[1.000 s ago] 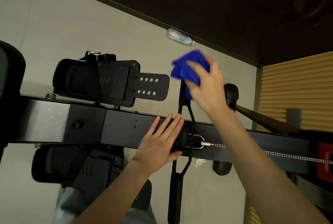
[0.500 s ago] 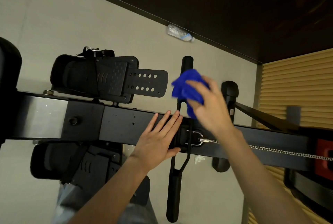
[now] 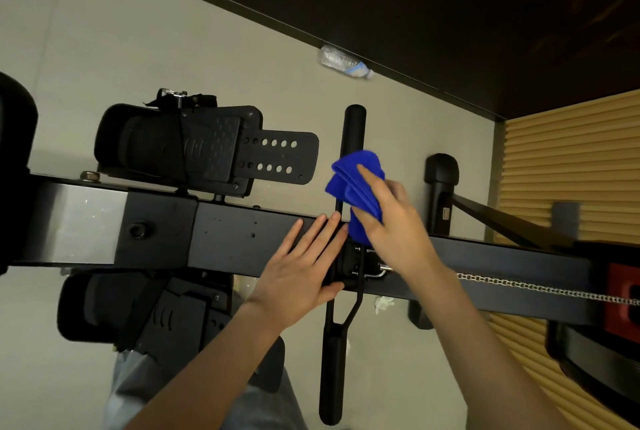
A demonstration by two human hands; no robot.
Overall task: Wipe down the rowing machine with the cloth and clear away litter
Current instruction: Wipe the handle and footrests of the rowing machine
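Observation:
The black rowing machine rail (image 3: 225,239) runs across the view, with the pull handle (image 3: 353,125) lying crosswise over it. My right hand (image 3: 391,218) grips a bunched blue cloth (image 3: 356,184) and presses it on the handle's upper half, just above the rail. My left hand (image 3: 304,274) lies flat and open on the rail, fingers spread beside the handle's cradle. A clear plastic bottle (image 3: 346,65) lies on the floor at the dark wall's base. A small crumpled white scrap (image 3: 382,303) lies on the floor below the rail.
Two black footplates with straps sit above (image 3: 214,145) and below (image 3: 156,312) the rail. A metal chain (image 3: 540,289) runs right from the handle toward the flywheel housing (image 3: 620,294). A slatted wooden wall (image 3: 571,159) stands at the right.
My right hand has slid the blue cloth down the handle from its top end toward the rail, uncovering the handle's tip. My left hand has stayed flat on the rail.

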